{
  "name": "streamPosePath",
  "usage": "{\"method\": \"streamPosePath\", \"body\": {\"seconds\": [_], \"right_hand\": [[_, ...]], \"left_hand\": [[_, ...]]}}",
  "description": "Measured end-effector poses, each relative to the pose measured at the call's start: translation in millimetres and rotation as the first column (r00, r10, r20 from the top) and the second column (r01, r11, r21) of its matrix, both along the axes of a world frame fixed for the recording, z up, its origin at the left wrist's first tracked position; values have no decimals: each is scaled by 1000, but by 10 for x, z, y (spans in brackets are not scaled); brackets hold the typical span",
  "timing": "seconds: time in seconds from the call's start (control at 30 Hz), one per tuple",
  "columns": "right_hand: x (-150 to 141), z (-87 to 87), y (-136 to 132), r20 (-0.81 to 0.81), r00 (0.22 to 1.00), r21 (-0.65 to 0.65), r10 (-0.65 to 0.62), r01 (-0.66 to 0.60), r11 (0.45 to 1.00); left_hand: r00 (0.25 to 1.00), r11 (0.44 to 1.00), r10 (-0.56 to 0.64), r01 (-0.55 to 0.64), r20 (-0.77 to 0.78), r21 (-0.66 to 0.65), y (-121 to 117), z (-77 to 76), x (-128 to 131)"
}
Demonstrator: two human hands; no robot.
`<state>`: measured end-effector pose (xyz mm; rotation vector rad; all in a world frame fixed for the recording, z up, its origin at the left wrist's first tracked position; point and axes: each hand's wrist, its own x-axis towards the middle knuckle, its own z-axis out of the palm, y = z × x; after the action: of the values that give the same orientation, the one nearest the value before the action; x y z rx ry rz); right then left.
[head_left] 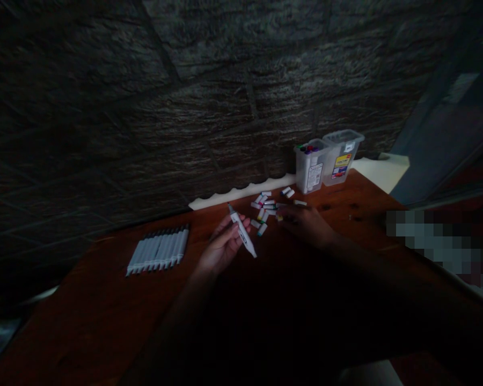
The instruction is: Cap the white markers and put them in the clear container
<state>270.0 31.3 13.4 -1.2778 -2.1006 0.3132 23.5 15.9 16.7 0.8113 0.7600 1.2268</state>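
My left hand [222,245] is closed around a white marker [243,234], tilted with its bare dark tip pointing up and away from me. Just right of it, my right hand [308,222] reaches into a loose scatter of white marker caps [261,229] with coloured ends. Its fingertips pinch a small cap with a yellow end [279,218], partly hidden by the fingers. Farther left, a neat row of uncapped white markers [158,250] lies side by side on the wooden table.
Two clear plastic containers stand at the back right of the table [116,300]. One container [310,170] holds several markers with coloured ends; the other [341,161] bears a yellow label. A rough stone wall [209,102] rises behind, with pale wavy-edged material [245,192] along its foot.
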Motion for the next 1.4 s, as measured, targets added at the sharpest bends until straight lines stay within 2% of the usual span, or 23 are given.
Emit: {"method": "streamPosePath", "body": {"seconds": [0.13, 0.3, 0.47, 0.63, 0.8, 1.13, 1.23, 1.4], "right_hand": [[-8, -8, -6, 13, 1000, 23, 15, -15, 1000], [-19, 3, -24, 11, 1000, 3, 15, -15, 1000], [-21, 4, -30, -32, 998, 7, 60, -59, 998], [-26, 22, -39, -4, 999, -22, 37, -37, 999], [-16, -19, -31, -41, 997, -5, 64, -65, 998], [-14, -55, -19, -4, 998, -4, 65, -65, 998], [-16, -57, -17, -8, 998, 12, 57, -57, 998], [-8, -25, -30, 16, 996, -15, 90, -89, 996]], "left_hand": [[998, 998, 67, -67, 10, -5, 4, 19, -23], [995, 996, 93, -93, 21, -9, 11, 50, -65], [988, 990, 142, -143, 55, 15, 7, 75, -90], [979, 980, 174, -183, 110, 76, -4, 158, -113], [975, 951, 221, -210, -23, 226, -9, 208, -191], [950, 921, 295, -254, -104, 295, -20, 230, -224], [963, 932, 268, -252, -27, 262, -27, 247, -211], [954, 967, 143, -192, 264, 170, -31, 287, -195]]}}
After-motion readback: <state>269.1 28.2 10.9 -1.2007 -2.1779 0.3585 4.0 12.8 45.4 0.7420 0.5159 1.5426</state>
